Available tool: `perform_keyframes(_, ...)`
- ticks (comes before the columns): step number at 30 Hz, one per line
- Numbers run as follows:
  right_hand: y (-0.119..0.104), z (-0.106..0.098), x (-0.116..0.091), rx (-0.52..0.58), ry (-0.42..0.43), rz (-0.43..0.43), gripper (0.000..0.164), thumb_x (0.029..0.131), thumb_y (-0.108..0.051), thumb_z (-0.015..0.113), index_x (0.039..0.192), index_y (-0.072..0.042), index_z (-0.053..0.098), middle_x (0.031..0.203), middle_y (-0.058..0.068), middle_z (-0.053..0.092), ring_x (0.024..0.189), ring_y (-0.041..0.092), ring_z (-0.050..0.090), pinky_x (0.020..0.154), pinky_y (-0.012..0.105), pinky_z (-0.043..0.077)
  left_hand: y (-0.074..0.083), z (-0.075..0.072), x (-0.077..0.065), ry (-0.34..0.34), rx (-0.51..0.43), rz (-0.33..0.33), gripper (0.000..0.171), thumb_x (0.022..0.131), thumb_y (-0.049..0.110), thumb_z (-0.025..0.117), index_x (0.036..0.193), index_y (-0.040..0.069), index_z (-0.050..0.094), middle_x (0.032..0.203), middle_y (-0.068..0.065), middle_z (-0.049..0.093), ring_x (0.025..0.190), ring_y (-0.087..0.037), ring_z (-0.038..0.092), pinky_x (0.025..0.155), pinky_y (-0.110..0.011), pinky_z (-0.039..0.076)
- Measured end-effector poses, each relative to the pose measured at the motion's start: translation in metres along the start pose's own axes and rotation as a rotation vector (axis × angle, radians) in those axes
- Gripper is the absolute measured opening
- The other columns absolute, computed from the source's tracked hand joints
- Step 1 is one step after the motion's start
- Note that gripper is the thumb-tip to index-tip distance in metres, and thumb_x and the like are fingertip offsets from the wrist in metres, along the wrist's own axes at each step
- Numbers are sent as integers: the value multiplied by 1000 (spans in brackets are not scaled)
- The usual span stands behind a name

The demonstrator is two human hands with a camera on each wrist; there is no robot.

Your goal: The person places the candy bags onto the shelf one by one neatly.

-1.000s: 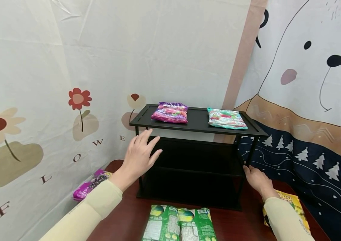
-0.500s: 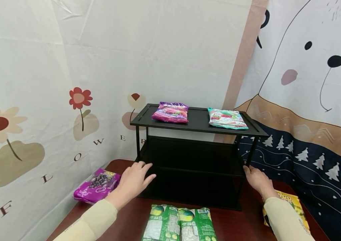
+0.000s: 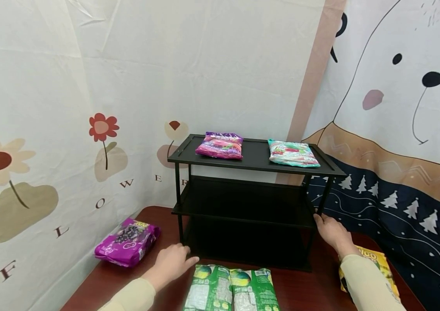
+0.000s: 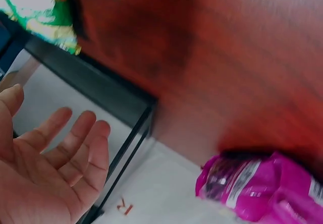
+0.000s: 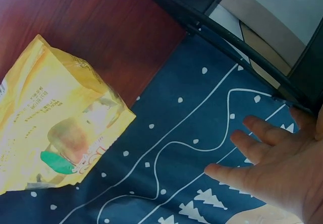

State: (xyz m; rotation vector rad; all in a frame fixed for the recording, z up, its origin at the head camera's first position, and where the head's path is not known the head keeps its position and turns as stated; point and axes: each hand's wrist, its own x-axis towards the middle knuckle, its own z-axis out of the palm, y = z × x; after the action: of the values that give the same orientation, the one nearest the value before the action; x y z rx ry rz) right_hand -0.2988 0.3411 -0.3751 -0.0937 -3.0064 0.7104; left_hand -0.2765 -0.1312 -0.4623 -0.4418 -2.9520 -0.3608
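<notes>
A black three-tier shelf rack (image 3: 243, 201) stands on the table. My right hand (image 3: 333, 231) pinches its right front side at the middle tier; in the right wrist view the other fingers (image 5: 252, 146) of that hand are spread loosely. My left hand (image 3: 170, 264) is over the table by the rack's lower left front corner, palm empty and fingers relaxed in the left wrist view. Two green bags (image 3: 209, 287) lie side by side just right of it. On the top tier sit a purple-pink candy bag (image 3: 221, 146) and a teal-and-white candy bag (image 3: 293, 153).
Left of the rack, a purple bag with a grape picture (image 3: 128, 242) lies on the dark red wooden table (image 3: 154, 216). A yellow bag (image 5: 60, 123) lies at the right, partly behind the right sleeve in the head view. Printed cloth (image 3: 243, 65) hangs close behind the rack.
My left hand has come down from beside the top tier to near the tabletop, uncovering the purple grape bag. My right hand has stayed on the rack.
</notes>
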Motion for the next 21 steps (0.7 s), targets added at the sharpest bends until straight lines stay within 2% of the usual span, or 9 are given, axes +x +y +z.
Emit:
perform_keyframes(3, 1, 0, 0, 5, -4, 4, 68, 107, -48, 19, 153, 0, 31, 150, 34, 32, 133, 59, 29, 100, 75, 24, 0, 8, -4, -45, -9, -16, 44, 90, 52, 66, 74, 11, 64, 69, -2, 58, 66, -25, 61, 58, -45, 50)
perform_keyframes(5, 1, 0, 1, 7, -3, 8, 68, 107, -48, 21, 153, 0, 32, 150, 34, 32, 132, 59, 29, 99, 76, 23, 1, 12, -6, -80, -14, -31, 46, 90, 54, 65, 69, 13, 60, 67, -2, 57, 63, -25, 60, 57, -46, 49)
perform_keyframes(10, 1, -1, 3, -1, 8, 19, 69, 106, -49, 25, 150, 3, 37, 148, 35, 35, 131, 59, 31, 97, 77, 21, 3, 21, -10, -166, -22, -63, 52, 88, 59, 63, 70, 11, 64, 72, -8, 62, 67, -29, 61, 63, -50, 51)
perform_keyframes(15, 1, -2, 3, -3, 11, 24, 69, 106, -49, 27, 148, 5, 40, 147, 36, 35, 131, 59, 30, 98, 78, 18, 4, 26, -14, -245, -67, -79, 56, 87, 65, 60, 68, 12, 63, 73, -8, 61, 68, -29, 60, 65, -50, 50)
perform_keyframes(21, -1, -5, 2, -6, 6, 37, 69, 106, -48, 28, 146, 7, 41, 146, 37, 35, 131, 60, 29, 98, 77, 19, 5, 31, -15, -280, -138, -87, 59, 86, 66, 60, 73, 10, 66, 73, -6, 60, 68, -28, 60, 66, -50, 50)
